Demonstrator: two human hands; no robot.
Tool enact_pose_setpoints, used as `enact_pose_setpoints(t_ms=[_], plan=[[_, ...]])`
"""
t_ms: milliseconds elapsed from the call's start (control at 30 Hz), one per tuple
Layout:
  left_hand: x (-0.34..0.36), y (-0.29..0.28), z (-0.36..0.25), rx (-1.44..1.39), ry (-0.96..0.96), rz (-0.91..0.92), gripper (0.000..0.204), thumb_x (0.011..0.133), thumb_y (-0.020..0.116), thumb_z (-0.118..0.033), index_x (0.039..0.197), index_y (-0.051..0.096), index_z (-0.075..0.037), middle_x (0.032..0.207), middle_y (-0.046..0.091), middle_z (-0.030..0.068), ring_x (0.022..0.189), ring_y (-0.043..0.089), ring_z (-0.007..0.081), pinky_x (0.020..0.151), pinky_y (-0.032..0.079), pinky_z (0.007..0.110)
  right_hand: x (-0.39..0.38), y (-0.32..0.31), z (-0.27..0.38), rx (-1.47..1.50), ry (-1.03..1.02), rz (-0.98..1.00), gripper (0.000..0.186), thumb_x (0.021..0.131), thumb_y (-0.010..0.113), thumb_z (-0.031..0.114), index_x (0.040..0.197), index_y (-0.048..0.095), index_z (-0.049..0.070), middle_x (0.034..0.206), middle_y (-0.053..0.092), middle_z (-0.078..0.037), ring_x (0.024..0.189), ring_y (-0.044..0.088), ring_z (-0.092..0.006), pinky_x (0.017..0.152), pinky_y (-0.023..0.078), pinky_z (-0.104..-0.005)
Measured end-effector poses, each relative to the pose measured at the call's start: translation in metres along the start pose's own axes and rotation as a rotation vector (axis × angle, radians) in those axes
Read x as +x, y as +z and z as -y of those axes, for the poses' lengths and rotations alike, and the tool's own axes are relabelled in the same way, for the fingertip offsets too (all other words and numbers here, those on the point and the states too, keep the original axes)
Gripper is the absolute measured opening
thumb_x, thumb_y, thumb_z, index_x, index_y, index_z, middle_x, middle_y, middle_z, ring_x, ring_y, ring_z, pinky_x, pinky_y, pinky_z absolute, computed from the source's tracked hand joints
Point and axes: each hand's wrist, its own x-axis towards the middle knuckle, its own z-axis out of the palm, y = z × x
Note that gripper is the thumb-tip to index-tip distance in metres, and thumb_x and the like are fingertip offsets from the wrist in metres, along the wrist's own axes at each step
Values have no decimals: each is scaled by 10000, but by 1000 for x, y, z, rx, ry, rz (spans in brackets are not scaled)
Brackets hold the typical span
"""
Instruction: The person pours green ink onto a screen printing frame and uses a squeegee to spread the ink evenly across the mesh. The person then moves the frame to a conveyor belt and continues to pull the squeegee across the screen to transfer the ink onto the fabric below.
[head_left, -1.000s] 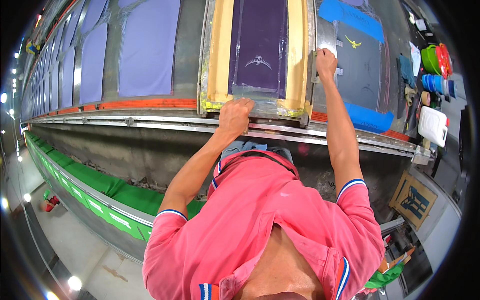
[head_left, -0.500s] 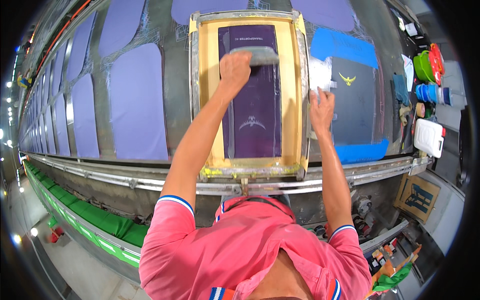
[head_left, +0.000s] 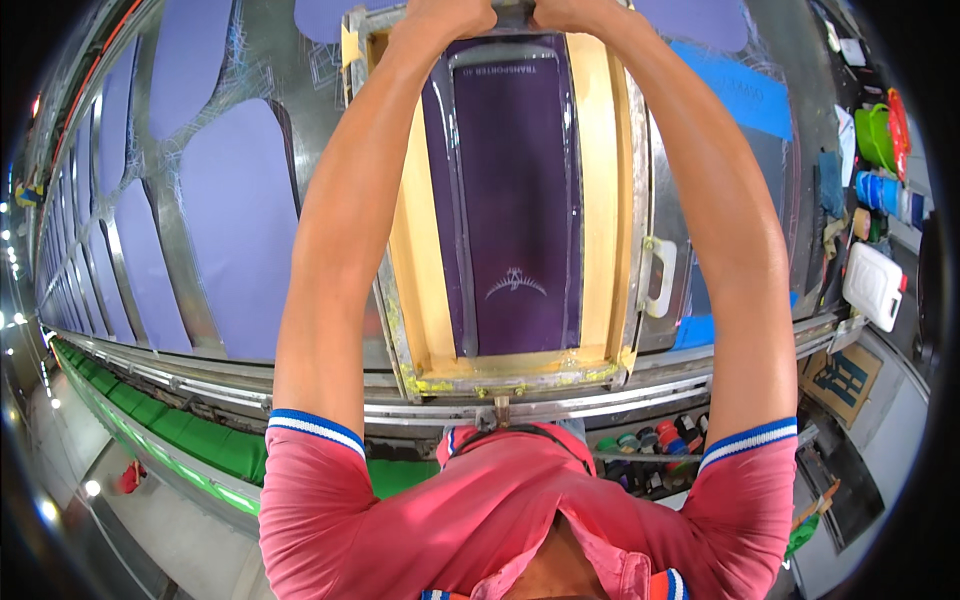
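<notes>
A screen-printing frame (head_left: 620, 330) with yellow inner borders lies in front of me. Its dark purple mesh (head_left: 515, 200) shows a pale winged emblem near the close end and small lettering at the far end. At that far end, both arms reach out to a grey squeegee (head_left: 515, 17), seen only in part. My left hand (head_left: 452, 15) is closed on its left side; my right hand (head_left: 580, 12) is closed on its right side. The upper picture edge cuts off part of both hands.
Purple fabric panels (head_left: 240, 230) lie in rows along the table to the left. Blue tape (head_left: 725, 90) borders a dark panel at right, beyond a white frame handle (head_left: 660, 278). A white jug (head_left: 873, 285) stands farther right. A metal rail (head_left: 660, 397) runs along the near edge.
The squeegee has moved to the frame's far end with my left hand. My right hand has left the frame's right side and joined it there. The view has shifted.
</notes>
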Motion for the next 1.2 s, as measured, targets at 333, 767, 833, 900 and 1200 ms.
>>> enact_pose_setpoints(t_ms=[333, 767, 833, 900, 1200], plan=[[-257, -1, -95, -3, -63, 130, 341, 725, 611, -61, 969, 798, -209, 819, 728, 153, 786, 707, 361, 692, 566, 464, -229, 42, 123, 210, -111, -29, 95, 742, 612, 8, 815, 663, 44, 891, 646, -136, 939, 623, -344, 817, 532, -456], [-364, -7, -133, -127, -80, 257, 345, 706, 627, -58, 973, 800, -192, 799, 721, 163, 761, 701, 371, 691, 561, 471, -334, 48, 176, 366, -117, -14, 82, 672, 636, 50, 723, 696, 26, 789, 671, -158, 867, 627, -320, 814, 531, -433], [-312, -9, -111, -95, -68, 222, 339, 718, 626, -71, 973, 800, -210, 808, 723, 161, 781, 701, 369, 705, 564, 473, -281, 45, 151, 293, -106, -37, 99, 688, 637, 58, 750, 710, 33, 793, 670, -160, 871, 638, -338, 791, 540, -449], [-249, -12, -87, -54, -66, 206, 348, 728, 620, -76, 982, 799, -234, 837, 728, 162, 817, 704, 368, 736, 569, 475, -222, 44, 122, 239, -81, -57, 118, 707, 638, 70, 783, 726, 49, 804, 673, -169, 884, 653, -357, 775, 549, -465], [-19, -7, 2, 64, -31, 69, 234, 715, 631, -118, 906, 760, -78, 871, 717, 239, 845, 711, 419, 765, 576, 506, -6, 4, 14, 88, -11, 1, 165, 680, 621, 118, 755, 725, 15, 812, 687, -263, 804, 699, -422, 701, 558, -508]])
